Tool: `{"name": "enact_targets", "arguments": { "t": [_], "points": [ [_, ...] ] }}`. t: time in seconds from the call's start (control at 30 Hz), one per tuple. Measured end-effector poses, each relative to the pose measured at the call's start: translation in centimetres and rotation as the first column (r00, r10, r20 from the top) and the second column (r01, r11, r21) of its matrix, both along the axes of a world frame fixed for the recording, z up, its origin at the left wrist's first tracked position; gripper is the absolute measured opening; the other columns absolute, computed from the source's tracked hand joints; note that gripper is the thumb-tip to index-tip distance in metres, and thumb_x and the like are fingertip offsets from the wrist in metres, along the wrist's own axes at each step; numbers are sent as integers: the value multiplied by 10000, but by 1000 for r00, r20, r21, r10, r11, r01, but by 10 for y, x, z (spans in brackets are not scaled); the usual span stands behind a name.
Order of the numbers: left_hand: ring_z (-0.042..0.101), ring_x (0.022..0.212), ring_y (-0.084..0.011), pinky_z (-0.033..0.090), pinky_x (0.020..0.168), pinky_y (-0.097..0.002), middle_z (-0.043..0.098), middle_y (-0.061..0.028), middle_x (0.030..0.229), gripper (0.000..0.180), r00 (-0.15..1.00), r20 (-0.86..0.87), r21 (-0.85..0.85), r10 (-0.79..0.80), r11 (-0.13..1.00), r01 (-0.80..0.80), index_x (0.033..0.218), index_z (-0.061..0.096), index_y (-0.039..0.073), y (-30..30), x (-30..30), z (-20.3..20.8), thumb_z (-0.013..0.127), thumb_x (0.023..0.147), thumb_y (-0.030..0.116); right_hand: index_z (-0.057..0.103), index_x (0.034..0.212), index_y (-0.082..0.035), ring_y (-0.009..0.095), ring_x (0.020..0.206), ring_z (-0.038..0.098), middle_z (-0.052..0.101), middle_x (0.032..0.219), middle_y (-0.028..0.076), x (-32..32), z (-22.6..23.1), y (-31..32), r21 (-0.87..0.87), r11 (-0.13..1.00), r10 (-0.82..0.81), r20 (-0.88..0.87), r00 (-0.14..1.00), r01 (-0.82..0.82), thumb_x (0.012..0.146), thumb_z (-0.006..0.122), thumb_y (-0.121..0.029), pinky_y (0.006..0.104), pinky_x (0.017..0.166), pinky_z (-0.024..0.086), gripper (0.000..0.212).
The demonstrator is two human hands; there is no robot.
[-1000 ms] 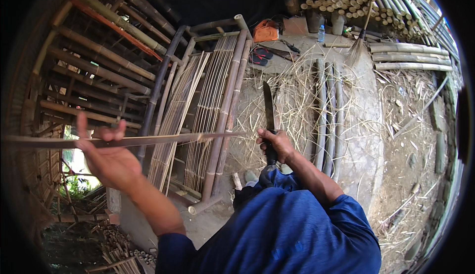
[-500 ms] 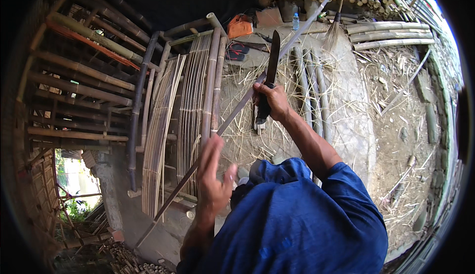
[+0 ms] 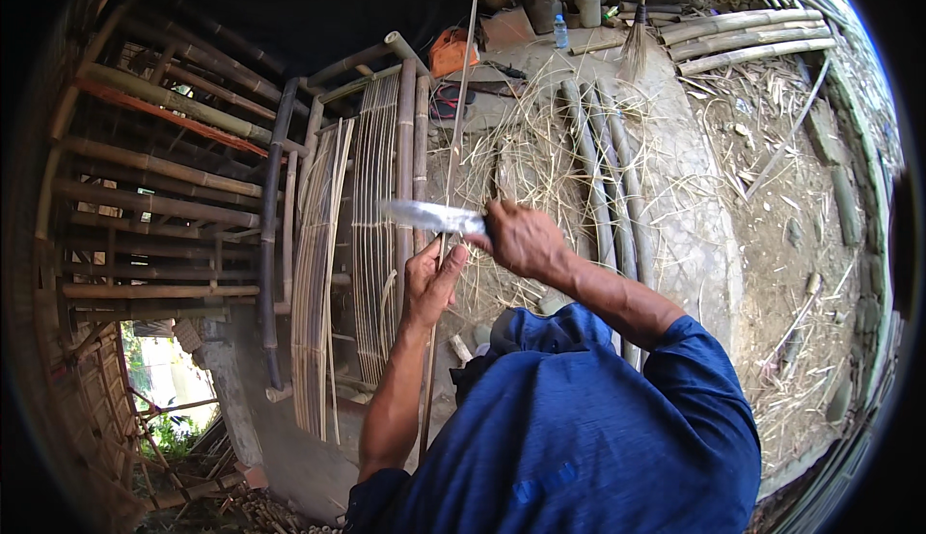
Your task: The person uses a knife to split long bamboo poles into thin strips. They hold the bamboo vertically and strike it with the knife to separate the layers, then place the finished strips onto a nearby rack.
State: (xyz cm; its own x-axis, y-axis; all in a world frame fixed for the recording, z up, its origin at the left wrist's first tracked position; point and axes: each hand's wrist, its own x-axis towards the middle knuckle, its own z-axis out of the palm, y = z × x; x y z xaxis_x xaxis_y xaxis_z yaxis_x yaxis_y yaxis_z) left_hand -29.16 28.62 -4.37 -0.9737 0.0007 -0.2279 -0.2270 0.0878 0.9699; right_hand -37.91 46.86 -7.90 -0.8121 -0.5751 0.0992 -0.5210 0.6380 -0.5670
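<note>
The blade of the knife [image 3: 429, 216] is smeared by motion, so its edge cannot be made out, and its handle is hidden within the right hand [image 3: 526, 238], which is closed around it. The blade crosses a long, thin bamboo strip [image 3: 457, 138], covering a short stretch; whether the two touch cannot be told. The left hand [image 3: 433, 281] grips the strip just below the blade, thumb and fingers partly masking it. From there the strip runs up and away to the top of the view, well beyond both hands, and down to the right of the left forearm, its lower end lost by the blue shirt [image 3: 598, 418]. Dark sandals [image 3: 446, 103] behind the strip are partly covered.
</note>
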Motion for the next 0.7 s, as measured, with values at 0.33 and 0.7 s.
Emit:
{"name": "enact_targets", "arguments": {
  "t": [0.33, 0.7],
  "points": [
    [384, 601, -5, 319, 513, -215, 506, 64, 732, 498, 995, 4, -167, 101, 981, -99, 1370, 528, -59, 3, 31, 2, 633, 892, 35, 647, 869, -35, 355, 559, 655, 632, 612, 171, -36, -14, 1, -35, 999, -25, 49, 998, 27, 990, 385, -630, 481, 494, 498, 662],
    [371, 580, -11, 311, 499, -210, 439, 76, 680, 532, 995, -18, -245, 93, 965, -95, 1390, 512, -47, -5, 64, 11, 591, 865, -18, 646, 817, -39, 370, 596, 663, 642, 643, 214, -4, -11, -6, -102, 982, 148, -99, 984, -158, 990, 365, -636, 487, 541, 515, 682]
  ]
}}
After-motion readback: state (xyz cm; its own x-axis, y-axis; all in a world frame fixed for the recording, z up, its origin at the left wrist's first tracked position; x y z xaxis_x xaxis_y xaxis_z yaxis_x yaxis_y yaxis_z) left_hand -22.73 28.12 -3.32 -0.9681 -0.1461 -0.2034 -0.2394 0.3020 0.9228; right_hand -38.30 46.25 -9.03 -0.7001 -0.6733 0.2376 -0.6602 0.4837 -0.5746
